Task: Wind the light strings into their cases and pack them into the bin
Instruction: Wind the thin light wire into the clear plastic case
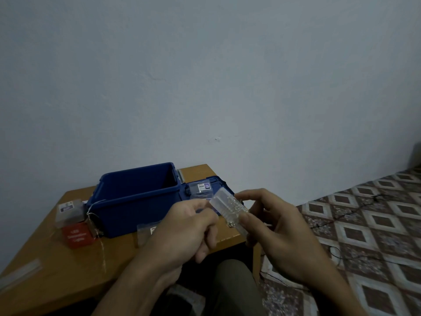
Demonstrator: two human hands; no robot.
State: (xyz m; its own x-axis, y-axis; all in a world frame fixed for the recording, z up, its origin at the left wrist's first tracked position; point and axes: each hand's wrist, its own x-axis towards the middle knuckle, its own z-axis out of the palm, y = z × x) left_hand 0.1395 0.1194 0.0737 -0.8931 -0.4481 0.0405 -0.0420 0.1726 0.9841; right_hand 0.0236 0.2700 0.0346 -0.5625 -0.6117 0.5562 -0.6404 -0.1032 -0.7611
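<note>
Your right hand (284, 226) holds the clear case (229, 209) just in front of the blue bin (136, 201), off its right front corner. Your thumb lies across the front of the case and your fingers curl behind it. A light string (234, 205) is coiled inside the case.

Your left hand (189, 226) is in front of the bin with its fingers curled tight, thumb and forefinger meeting at the near edge of the case. You cannot tell whether they pinch the wire or only touch the plastic.

The bin stands open on the wooden table (57, 270). Its lid (224, 184) lies flat against its right side, with a small labelled packet (203, 187) on top. Left of the bin sit a second clear case (69, 212) and a red box (77, 234). A thin loose wire (100, 245) trails from the bin's left front corner down the table.
</note>
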